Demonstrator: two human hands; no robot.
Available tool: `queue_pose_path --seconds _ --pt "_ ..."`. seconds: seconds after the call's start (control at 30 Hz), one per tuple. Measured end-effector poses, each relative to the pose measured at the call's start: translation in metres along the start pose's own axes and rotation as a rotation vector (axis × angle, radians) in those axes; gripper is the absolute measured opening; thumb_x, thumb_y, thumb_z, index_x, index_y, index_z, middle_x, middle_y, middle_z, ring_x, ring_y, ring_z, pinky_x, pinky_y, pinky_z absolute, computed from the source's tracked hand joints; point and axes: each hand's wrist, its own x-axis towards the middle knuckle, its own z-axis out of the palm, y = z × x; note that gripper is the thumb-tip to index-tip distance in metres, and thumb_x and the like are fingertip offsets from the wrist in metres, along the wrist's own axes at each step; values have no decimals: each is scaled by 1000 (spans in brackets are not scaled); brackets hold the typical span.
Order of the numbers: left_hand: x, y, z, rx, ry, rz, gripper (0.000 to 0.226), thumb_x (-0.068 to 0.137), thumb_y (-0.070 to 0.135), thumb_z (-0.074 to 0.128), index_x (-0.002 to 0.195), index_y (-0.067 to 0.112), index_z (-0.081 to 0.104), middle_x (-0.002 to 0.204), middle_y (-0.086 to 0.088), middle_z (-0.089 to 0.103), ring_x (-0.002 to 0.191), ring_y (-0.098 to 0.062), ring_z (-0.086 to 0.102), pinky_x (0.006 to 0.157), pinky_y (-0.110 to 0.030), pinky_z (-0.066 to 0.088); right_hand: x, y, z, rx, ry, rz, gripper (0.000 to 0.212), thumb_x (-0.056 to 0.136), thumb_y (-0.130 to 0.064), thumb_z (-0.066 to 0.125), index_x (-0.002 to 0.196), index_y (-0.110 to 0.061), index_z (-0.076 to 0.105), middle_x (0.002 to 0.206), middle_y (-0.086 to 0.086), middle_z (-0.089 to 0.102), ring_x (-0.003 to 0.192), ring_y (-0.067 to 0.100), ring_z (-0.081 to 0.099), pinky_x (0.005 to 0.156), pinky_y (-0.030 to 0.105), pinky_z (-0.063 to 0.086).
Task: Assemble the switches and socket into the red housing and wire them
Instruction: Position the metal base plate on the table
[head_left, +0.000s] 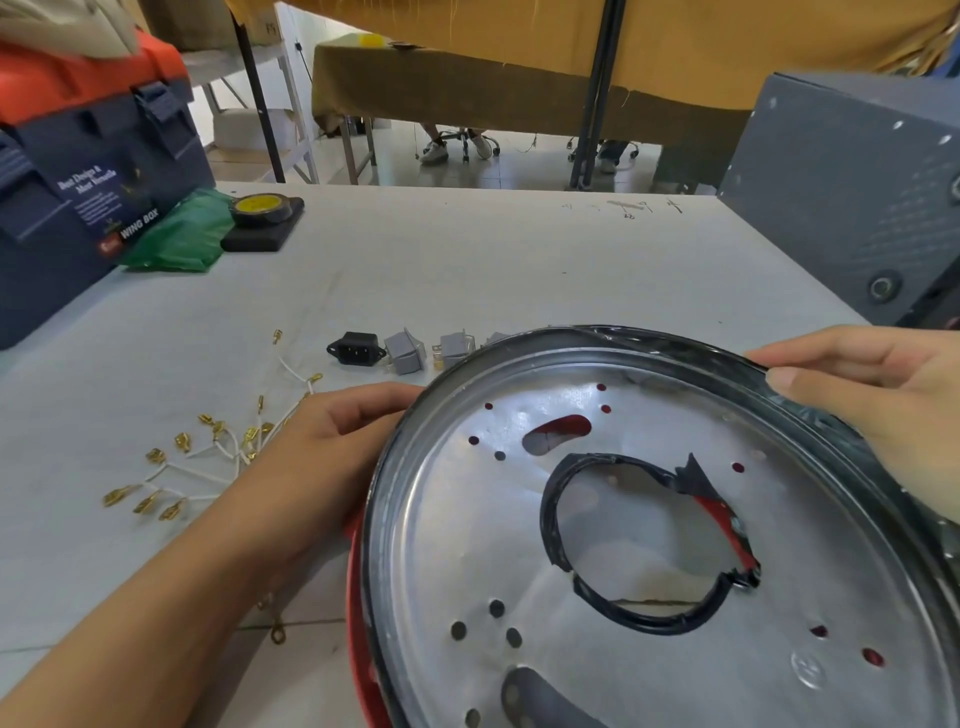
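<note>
- Right now I hold the red housing (363, 623) tilted toward me at the table's near edge, its silver metal plate (649, 519) facing up with a large black-rimmed hole in the middle.
- My left hand (317, 457) curls around its left rim; my right hand (872, 410) pinches the far right rim, thumb on top.
- Just beyond the rim lie the black socket (357, 349) and grey switches (405, 351) in a row.
- White wires (208, 457) with brass terminals sprawl left of my hand.
- Farther off sit a tape roll (260, 208), green bag (182, 234) and blue toolbox (78, 197).
</note>
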Motion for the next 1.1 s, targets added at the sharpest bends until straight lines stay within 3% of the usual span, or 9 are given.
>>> queue_pose_path --seconds 0.1,0.2,0.27,0.33,0.47,0.6,0.87,0.97,1.1 --pt "0 1 -1 56 21 18 32 61 40 59 86 29 76 87 -15 73 76 -32 61 62 -30 47 -1 1 -1 2 3 -8 20 75 -35 67 93 -38 74 87 -12 76 86 11 72 84 36 51" --pt "0 2 -3 183 62 64 33 59 51 57 82 36 75 84 -17 71 77 -46 62 64 -43 54 -1 3 -1 -5 5 -7 19 78 -32 68 95 -38 73 87 -11 76 84 12 72 81 39 52" --pt "0 2 -4 262 88 70 28 63 54 56 79 40 74 83 -18 71 81 -46 62 69 -54 54 -2 4 -1 -23 13 -12 18 81 -26 68 94 -38 73 86 -12 76 83 12 72 80 39 52" --pt "2 0 -7 309 109 64 17 77 45 57 78 42 73 82 -15 72 82 -43 64 70 -54 54 -2 3 -1 -32 14 -17 18 81 -27 68 94 -38 73 86 -12 76 83 11 72 81 37 51" --pt "2 0 -7 330 118 29 18 86 33 57 81 36 74 85 -19 70 84 -48 62 74 -58 52 -3 3 -1 -53 12 -17 18 79 -32 66 94 -40 72 86 -14 75 84 12 72 81 37 51" --pt "-1 4 -7 273 51 -18 28 73 46 57 85 27 75 91 -29 66 86 -54 58 79 -64 47 -5 2 -1 -67 11 -13 19 79 -34 66 96 -40 72 86 -15 75 82 10 72 75 39 53" --pt "-2 5 -8 264 -4 -69 28 92 12 49 87 23 75 98 -32 64 91 -56 56 80 -62 49 -6 4 -2 -95 26 -18 20 81 -29 67 97 -40 71 85 -16 75 81 9 72 75 38 52" --pt "-2 6 -9 263 -73 -83 32 94 14 46 89 30 73 98 -30 65 89 -55 57 69 -44 54 -8 3 -4 -107 18 -5 20 82 -29 67 97 -41 71 86 -15 75 82 10 72 73 39 52" --pt "-8 14 -8 264 -112 -125 20 84 33 53 90 38 71 95 -22 68 87 -46 64 71 -42 54 -10 -1 -4 -116 15 29 20 81 -31 66 98 -41 70 86 -15 75 82 15 72 72 41 52"
